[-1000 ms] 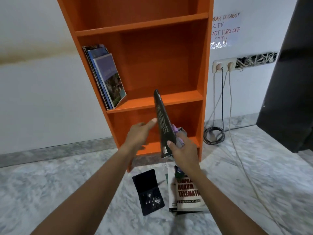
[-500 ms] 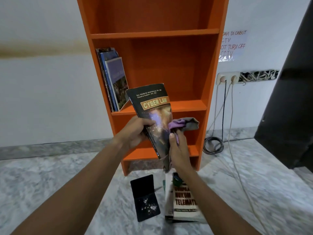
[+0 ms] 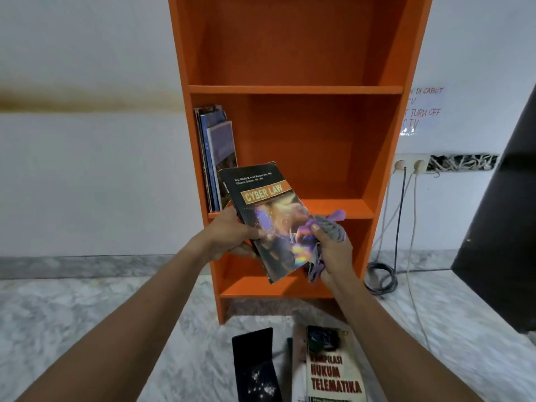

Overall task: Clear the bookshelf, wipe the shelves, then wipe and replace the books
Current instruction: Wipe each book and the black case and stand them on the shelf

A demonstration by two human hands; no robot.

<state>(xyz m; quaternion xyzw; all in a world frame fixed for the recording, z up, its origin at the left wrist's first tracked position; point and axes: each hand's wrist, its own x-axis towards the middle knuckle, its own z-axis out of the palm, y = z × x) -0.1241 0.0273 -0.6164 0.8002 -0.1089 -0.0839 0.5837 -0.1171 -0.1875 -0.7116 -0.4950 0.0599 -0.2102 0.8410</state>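
A brown stain band (image 3: 87, 100) runs across the white wall at far left, above a grey marble floor (image 3: 72, 314). The left hand (image 3: 232, 239) has its grip closed round the left edge of the Cyber Law book (image 3: 269, 216), thumb on the front cover and fingers behind it. The book is held up, tilted, with its cover toward the camera, in front of the orange bookshelf (image 3: 295, 89). A few shelved books (image 3: 216, 158) lean against the left wall of the middle shelf, just behind the held book's top corner.

On the floor nearby lie a black book (image 3: 255, 367) and, just to its right, a stack of books (image 3: 330, 369) topped by a "Hukum Telematika" title.

The right hand (image 3: 333, 250) grips a bunched purple and grey cloth (image 3: 333, 230), which touches the lower right part of the held cover.

Further right, a handwritten note (image 3: 426, 110) hangs on the wall above a wall socket (image 3: 410, 165) with two plugs; their cables drop to a coil (image 3: 380, 278) on the floor. A dark panel (image 3: 504, 227) fills the right edge.
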